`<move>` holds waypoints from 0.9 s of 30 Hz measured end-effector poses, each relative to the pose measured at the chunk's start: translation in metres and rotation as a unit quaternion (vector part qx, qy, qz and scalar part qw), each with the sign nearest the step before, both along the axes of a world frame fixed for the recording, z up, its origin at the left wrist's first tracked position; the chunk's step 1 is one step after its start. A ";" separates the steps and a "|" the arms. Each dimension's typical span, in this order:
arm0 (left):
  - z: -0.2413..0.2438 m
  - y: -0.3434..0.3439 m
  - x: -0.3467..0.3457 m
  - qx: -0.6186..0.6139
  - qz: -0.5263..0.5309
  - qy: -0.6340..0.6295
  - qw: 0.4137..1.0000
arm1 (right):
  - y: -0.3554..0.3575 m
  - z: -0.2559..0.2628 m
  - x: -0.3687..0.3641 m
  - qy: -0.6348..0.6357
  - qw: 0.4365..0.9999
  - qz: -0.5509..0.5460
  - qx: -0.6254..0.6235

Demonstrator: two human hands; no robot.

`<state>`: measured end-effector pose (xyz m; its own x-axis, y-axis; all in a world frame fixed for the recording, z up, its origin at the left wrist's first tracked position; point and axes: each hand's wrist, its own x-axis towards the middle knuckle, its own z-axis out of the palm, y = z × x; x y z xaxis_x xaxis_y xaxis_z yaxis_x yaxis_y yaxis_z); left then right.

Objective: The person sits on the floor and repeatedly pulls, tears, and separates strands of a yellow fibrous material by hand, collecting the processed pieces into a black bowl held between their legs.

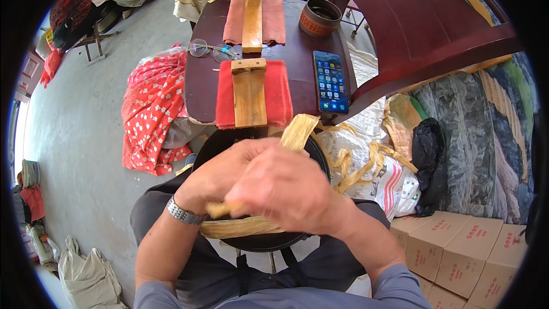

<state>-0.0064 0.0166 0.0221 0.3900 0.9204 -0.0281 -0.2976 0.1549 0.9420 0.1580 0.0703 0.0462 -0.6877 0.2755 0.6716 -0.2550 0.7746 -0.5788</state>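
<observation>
My right hand [285, 184] is closed over a tan fibrous strip [300, 131]; the strip's broad end sticks up above the knuckles, and a short tan piece shows below near the fingers. Behind it and partly hidden, my left hand [231, 167] presses against the same strip, a metal-band watch on its wrist. Both hands are over a black round basin [261, 243] between my knees. A longer tan strip [240, 227] lies across the basin's near side. Beyond the basin, a wooden block with a crosspiece [249, 98] rests on a red cloth [279, 94].
Ahead, a dark red chair seat [296, 68] bears eyeglasses [210, 51], a smartphone [329, 81], a cup [320, 17] and a wooden bar [253, 21]. Red flowered cloth [154, 107] is left; a white woven sack [386, 189] with tan strips and cardboard boxes [454, 244] are right. Another person sits opposite.
</observation>
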 end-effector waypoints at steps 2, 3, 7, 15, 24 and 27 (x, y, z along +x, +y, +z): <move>-0.007 -0.005 -0.003 0.108 0.020 0.233 0.966 | 0.011 0.002 0.005 -0.014 0.998 -0.060 -0.031; -0.010 -0.004 0.000 0.159 0.019 0.331 0.930 | 0.014 0.000 0.008 -0.034 0.995 -0.086 -0.043; -0.007 -0.005 0.007 0.068 0.080 0.318 0.942 | 0.015 -0.008 0.012 -0.105 0.981 -0.156 -0.050; -0.004 -0.001 -0.004 0.149 0.078 0.396 0.903 | 0.025 -0.035 0.002 -0.074 0.963 -0.252 0.063; -0.001 -0.007 -0.002 0.133 0.221 0.388 0.885 | 0.036 -0.038 0.009 -0.278 0.899 -0.136 -0.309; -0.007 -0.010 -0.006 0.172 0.181 0.407 0.879 | 0.038 -0.026 0.010 -0.351 0.784 -0.061 -0.507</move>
